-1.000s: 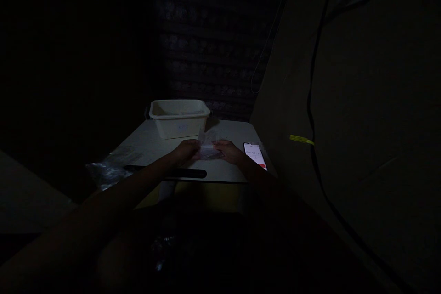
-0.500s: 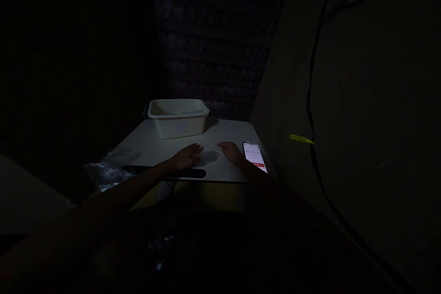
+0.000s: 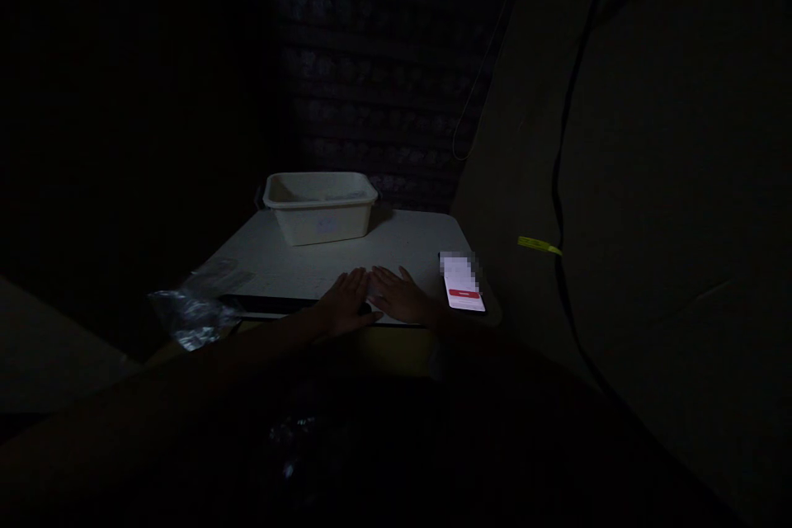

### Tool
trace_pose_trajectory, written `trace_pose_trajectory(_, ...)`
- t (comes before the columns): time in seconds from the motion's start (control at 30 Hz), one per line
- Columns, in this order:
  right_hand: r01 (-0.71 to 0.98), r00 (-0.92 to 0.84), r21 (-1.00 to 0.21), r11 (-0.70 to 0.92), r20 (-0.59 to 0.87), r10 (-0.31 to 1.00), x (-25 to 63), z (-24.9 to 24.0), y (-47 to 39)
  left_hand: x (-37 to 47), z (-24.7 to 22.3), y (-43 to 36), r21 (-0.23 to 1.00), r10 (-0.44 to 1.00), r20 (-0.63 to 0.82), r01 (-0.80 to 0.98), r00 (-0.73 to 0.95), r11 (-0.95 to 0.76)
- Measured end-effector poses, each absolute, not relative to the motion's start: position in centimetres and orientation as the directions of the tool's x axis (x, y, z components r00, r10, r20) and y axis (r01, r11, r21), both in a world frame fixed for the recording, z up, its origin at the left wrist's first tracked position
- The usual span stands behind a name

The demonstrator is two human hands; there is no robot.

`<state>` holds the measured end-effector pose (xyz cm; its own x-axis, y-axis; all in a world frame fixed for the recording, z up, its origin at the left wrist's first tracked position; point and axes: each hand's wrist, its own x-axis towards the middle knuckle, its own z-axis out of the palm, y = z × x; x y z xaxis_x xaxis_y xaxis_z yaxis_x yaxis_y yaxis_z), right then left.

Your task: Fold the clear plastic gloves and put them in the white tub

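Both hands lie flat near the front edge of a small white table (image 3: 408, 239). My left hand (image 3: 343, 304) is palm down with its fingers stretched forward and its thumb pointing right. Close beside it, my right hand (image 3: 399, 297) is also palm down, fingers out and angled toward the left. A thin, pale grey, flat piece (image 3: 372, 290) shows in the narrow gap between them; the hands cover most of it, and the dim light hides what it is. Neither hand grips anything.
A cream plastic tub (image 3: 325, 223) stands at the back left, its contents hard to make out. A lit phone (image 3: 463, 285) lies by the right edge. Crumpled clear plastic (image 3: 195, 318) hangs over the left front corner. A dark cable (image 3: 560, 181) runs along the right wall.
My hands have come together and nearer the table's front edge, flattening over the grey piece that lay exposed between them. The view has shifted slightly.
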<state>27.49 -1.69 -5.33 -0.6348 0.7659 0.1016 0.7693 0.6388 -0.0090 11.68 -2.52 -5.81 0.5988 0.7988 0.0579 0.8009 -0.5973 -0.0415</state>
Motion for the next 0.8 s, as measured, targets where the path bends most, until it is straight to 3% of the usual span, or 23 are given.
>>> trace_pose_trajectory(0.43, 0.759, -0.638, -0.079, 0.646, 0.109, 0.762, 27.5, -4.5, -2.0, 11.8, -4.6, -3.4, -0.071, 0.786, 0.019, 0.785, 0.617, -0.615)
trace_pose_trajectory(0.67, 0.802, -0.542, -0.188, 0.567, 0.171, 0.823, 29.1, -3.6, -2.0, 10.7, -4.4, -5.8, -0.14, 0.681, 0.056, 0.681, 0.73, -0.719)
trace_pose_trajectory(0.8, 0.754, -0.578, -0.291, 0.589, 0.131, 0.805, 29.7, -3.6, -2.9, 10.5, -4.1, -6.3, -0.143, 0.653, 0.117, 0.663, 0.748, -0.734)
